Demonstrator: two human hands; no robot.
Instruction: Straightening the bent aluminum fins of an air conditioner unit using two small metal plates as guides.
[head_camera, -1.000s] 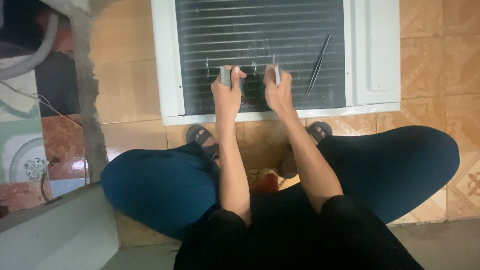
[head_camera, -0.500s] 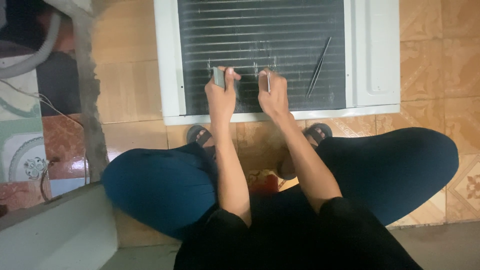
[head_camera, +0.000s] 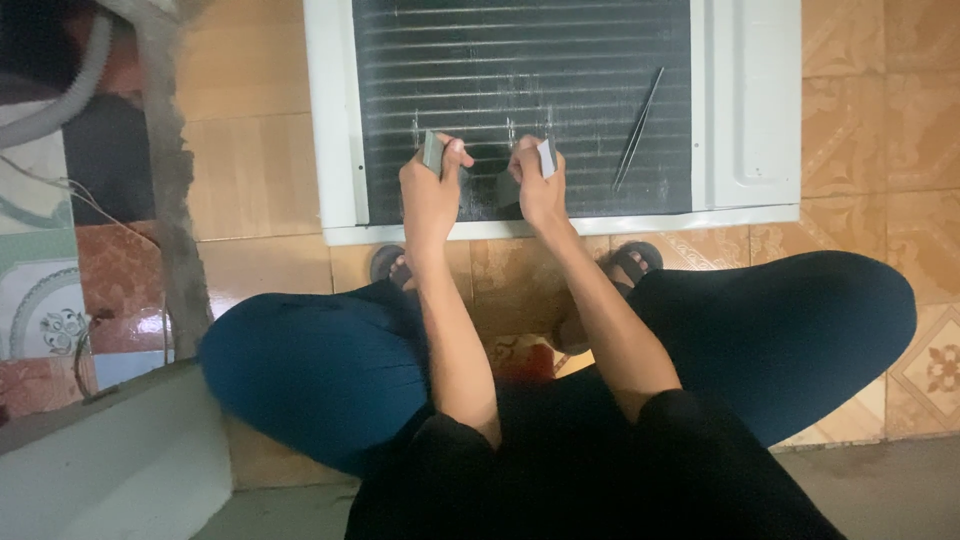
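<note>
Here both hands, left hand (head_camera: 430, 195) and right hand (head_camera: 540, 185), each pinch a small grey tool (head_camera: 433, 152) against the finned unit (head_camera: 520, 100).

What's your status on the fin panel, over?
Left hand and right hand each grip a small flat tool on the dark fin panel. Tweezers lie right, clear.

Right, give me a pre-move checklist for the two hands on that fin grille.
1. Left hand grips its small grey tool: ok.
2. Right hand grips its small pale tool: ok.
3. Both tools rest against the dark fins: ok.
4. Tweezers lie apart from both hands: ok.
5. White frame lies flat on the tiled floor: ok.
6. Fins unbent under the hands: cannot tell.
</note>
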